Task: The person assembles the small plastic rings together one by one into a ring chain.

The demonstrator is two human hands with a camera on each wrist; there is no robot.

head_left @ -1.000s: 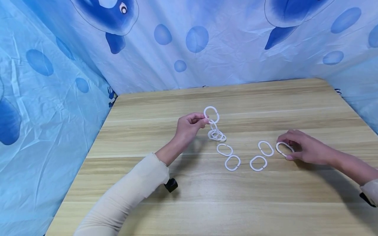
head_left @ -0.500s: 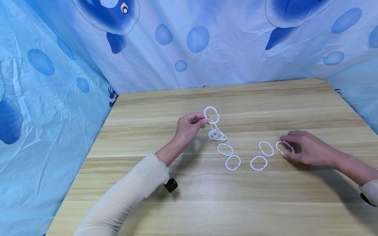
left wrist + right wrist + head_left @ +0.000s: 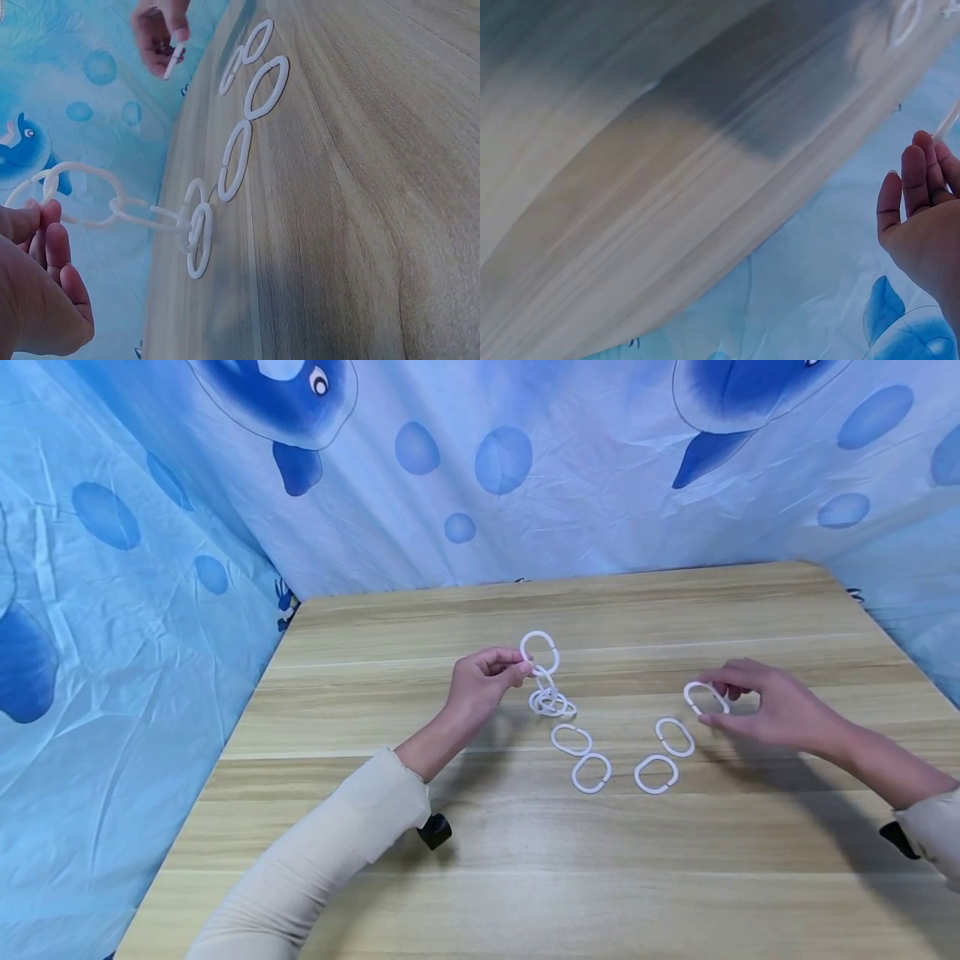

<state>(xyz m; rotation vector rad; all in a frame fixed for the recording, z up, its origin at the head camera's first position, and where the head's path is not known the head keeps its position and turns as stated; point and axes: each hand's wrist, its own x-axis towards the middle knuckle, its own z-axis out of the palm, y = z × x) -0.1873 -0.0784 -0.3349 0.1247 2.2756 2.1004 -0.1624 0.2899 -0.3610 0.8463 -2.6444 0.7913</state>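
My left hand point(image 3: 483, 685) pinches the top of a short chain of white plastic C-shaped links point(image 3: 538, 633). Its lower end bunches on the table. In the left wrist view, the chain point(image 3: 82, 166) runs from the fingertips down to the wood. To the right, my right hand point(image 3: 776, 706) grips a single white link point(image 3: 686, 693) between thumb and fingers, held above the tabletop. Two loose links point(image 3: 588, 792) lie nearest the chain, and two more links point(image 3: 651, 792) lie below and left of the right hand. Only part of the right hand point(image 3: 930, 202) shows in the right wrist view.
A wood-grain table point(image 3: 525, 893) spreads under both hands. Blue curtains point(image 3: 600, 510) with whale prints hang behind its far edge and along the left. A black wrist device point(image 3: 434, 832) sits by the left sleeve.
My right hand has lifted the single link off the table and moved it up and slightly left in the head view. The left hand and its chain have hardly moved.
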